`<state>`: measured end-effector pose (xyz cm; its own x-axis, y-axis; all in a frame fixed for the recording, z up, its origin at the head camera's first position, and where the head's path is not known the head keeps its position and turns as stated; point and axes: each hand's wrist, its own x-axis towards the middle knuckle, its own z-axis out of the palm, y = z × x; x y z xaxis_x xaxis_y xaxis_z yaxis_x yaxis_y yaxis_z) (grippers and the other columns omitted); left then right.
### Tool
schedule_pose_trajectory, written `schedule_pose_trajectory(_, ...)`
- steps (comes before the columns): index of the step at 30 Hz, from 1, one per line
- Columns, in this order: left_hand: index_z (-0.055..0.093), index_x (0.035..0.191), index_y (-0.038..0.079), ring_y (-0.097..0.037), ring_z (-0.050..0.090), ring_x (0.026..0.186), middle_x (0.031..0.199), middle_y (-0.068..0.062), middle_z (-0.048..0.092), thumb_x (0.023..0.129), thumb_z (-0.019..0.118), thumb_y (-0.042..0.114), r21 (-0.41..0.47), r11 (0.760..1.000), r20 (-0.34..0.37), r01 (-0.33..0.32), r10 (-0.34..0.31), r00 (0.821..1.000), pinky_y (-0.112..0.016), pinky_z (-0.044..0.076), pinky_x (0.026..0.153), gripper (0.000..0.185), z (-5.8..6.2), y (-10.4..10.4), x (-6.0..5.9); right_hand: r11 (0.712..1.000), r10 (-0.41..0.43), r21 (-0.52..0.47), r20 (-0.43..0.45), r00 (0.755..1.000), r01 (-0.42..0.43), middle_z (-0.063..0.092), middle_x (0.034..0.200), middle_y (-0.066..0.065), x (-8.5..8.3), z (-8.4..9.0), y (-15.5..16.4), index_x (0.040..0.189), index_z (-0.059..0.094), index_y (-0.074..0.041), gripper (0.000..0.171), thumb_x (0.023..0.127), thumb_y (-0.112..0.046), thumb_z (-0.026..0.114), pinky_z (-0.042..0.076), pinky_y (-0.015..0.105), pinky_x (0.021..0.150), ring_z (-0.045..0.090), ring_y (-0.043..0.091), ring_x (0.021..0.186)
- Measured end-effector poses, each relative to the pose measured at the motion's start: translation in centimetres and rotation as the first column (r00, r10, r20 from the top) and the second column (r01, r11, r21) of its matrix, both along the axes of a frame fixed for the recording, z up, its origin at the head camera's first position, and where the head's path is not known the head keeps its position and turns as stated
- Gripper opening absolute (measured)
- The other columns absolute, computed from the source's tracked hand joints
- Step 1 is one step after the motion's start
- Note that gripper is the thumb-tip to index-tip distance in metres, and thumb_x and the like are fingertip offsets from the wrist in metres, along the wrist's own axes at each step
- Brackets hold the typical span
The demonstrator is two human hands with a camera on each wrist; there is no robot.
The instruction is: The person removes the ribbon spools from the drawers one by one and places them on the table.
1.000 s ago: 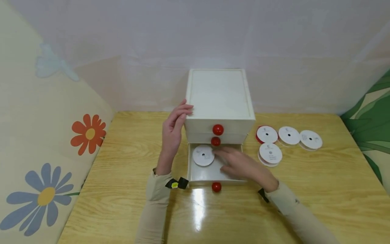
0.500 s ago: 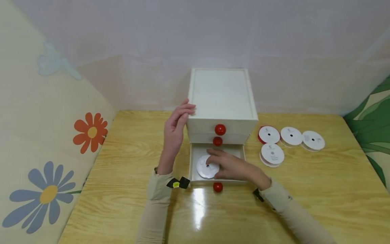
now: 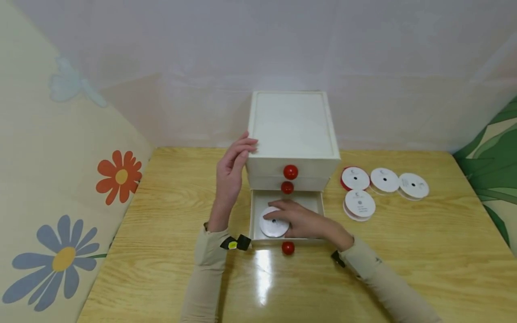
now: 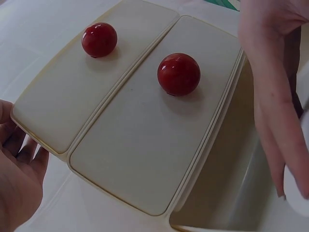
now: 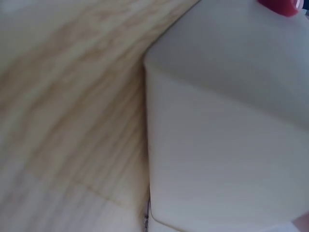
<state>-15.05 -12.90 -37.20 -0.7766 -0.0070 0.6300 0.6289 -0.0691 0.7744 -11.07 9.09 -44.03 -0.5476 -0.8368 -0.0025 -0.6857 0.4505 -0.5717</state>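
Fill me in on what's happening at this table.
A person is working at a small white drawer unit on a wooden table. The left hand rests against the unit's left side. The bottom drawer is pulled open, and the right hand lies inside it with its fingers on a white ribbon spool. The two upper drawers are closed. Four more spools lie on the table to the right of the unit.

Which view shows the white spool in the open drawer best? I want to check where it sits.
The head view: the white spool lies flat in the bottom drawer, front left, under the right hand. The left wrist view catches only a blurred white edge at the frame's right side; the right wrist view shows none of it.
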Motion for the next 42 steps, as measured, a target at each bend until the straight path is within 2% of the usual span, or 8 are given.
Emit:
schedule_pose_trajectory(5,0.063,0.107,-0.019,-0.031,0.044,0.145,0.124,0.010,0.068,0.105,0.047,-0.001,0.001,1.000,-0.001,0.002,-0.002,1.000,-0.046,0.031,0.125,0.024,0.0,0.0,0.0,1.000,0.000,-0.018,-0.027,1.000,0.000,0.058,0.139,0.015,0.0,-0.3,-0.2,0.139,0.065,-0.014,0.061,0.082,-0.014,0.087,0.049,0.049,0.107,0.055,0.031,0.125)
schedule_pose_trajectory(11,0.063,0.108,-0.019,-0.032,0.044,0.145,0.125,0.010,0.068,0.105,0.047,0.000,-0.001,1.000,-0.007,0.008,-0.008,1.000,-0.046,0.030,0.125,0.025,0.0,0.0,0.0,0.999,-0.039,-0.004,0.048,0.998,0.039,0.057,0.134,0.012,-0.1,-0.4,-0.4,0.142,0.064,-0.016,0.061,0.084,-0.020,0.086,0.051,0.043,0.103,0.055,0.025,0.119)
schedule_pose_trajectory(18,0.063,0.108,-0.018,-0.031,0.043,0.146,0.125,0.009,0.068,0.106,0.048,0.002,0.002,1.000,0.002,0.010,-0.010,1.000,-0.045,0.030,0.125,0.025,0.0,0.0,0.0,0.995,-0.083,-0.048,0.139,0.987,0.090,0.059,0.134,0.010,-0.1,-0.2,-0.4,0.140,0.066,-0.015,0.057,0.088,-0.032,0.079,0.054,0.040,0.097,0.056,0.023,0.117)
schedule_pose_trajectory(23,0.063,0.108,-0.018,-0.031,0.044,0.145,0.124,0.008,0.068,0.106,0.048,0.000,0.006,1.000,0.005,0.009,-0.009,1.000,-0.045,0.030,0.125,0.024,-0.1,0.0,0.0,0.991,-0.116,-0.053,0.150,0.982,0.126,0.063,0.133,0.009,-0.2,0.0,-0.2,0.137,0.068,-0.013,0.056,0.089,-0.040,0.078,0.055,0.043,0.098,0.060,0.024,0.118)
schedule_pose_trajectory(32,0.063,0.109,-0.018,-0.030,0.044,0.146,0.124,0.012,0.068,0.105,0.049,0.003,-0.006,1.000,0.015,0.000,0.000,1.000,-0.044,0.030,0.125,0.026,-0.1,-0.1,-0.1,0.984,-0.149,-0.080,0.136,0.979,0.161,0.068,0.129,0.008,-0.1,0.5,0.1,0.131,0.072,-0.012,0.053,0.085,-0.038,0.082,0.056,0.043,0.097,0.064,0.024,0.114)
schedule_pose_trajectory(35,0.063,0.109,-0.019,-0.030,0.044,0.146,0.124,0.012,0.068,0.105,0.048,0.003,0.000,1.000,0.018,0.002,-0.002,1.000,-0.044,0.030,0.125,0.026,-0.1,-0.1,-0.1,0.983,-0.157,-0.080,0.126,0.980,0.167,0.069,0.130,0.011,-0.2,0.6,0.3,0.129,0.073,-0.011,0.052,0.084,-0.037,0.082,0.054,0.048,0.103,0.064,0.030,0.120)
schedule_pose_trajectory(39,0.063,0.108,-0.019,-0.030,0.044,0.146,0.124,0.008,0.069,0.105,0.048,-0.001,0.011,1.000,0.021,0.003,-0.003,1.000,-0.044,0.030,0.125,0.024,0.0,0.0,0.0,0.980,-0.162,-0.094,0.120,0.979,0.174,0.070,0.130,0.012,-0.2,0.9,0.8,0.127,0.074,-0.010,0.050,0.083,-0.034,0.082,0.048,0.054,0.111,0.061,0.037,0.128)
schedule_pose_trajectory(42,0.063,0.108,-0.019,-0.030,0.045,0.145,0.124,0.002,0.069,0.105,0.048,-0.003,0.015,1.000,0.020,0.000,-0.001,1.000,-0.044,0.030,0.125,0.022,0.1,0.0,0.1,0.975,-0.175,-0.117,0.130,0.976,0.190,0.071,0.129,0.011,-0.1,1.3,1.6,0.125,0.076,-0.010,0.048,0.083,-0.032,0.083,0.050,0.053,0.109,0.062,0.035,0.127)
